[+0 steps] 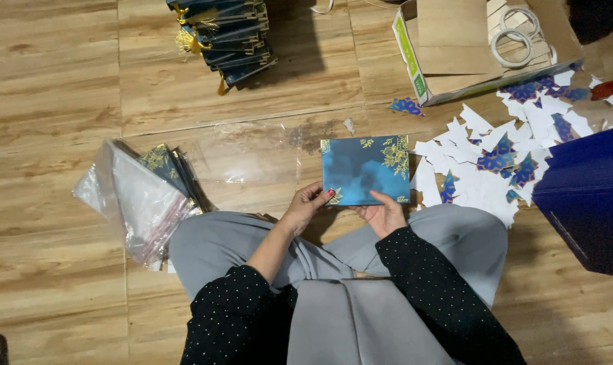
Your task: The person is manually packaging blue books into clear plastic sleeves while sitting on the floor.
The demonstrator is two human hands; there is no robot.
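Note:
A blue card [364, 169] with gold leaf patterns at its corners is held flat above my lap, over the wooden floor. My left hand [308, 204] grips its lower left corner, thumb on top. My right hand [385, 213] holds its lower edge towards the right, fingers under the card. I sit cross-legged in grey trousers and a dark dotted top.
A clear plastic sleeve [252, 152] lies on the floor beyond the card. A bag of more cards [144, 196] lies at left, a stack of blue cards [228, 37] at the back. Paper cut-outs [502, 149], a cardboard box [468, 47] with tape rolls and a dark blue box [587, 196] sit at right.

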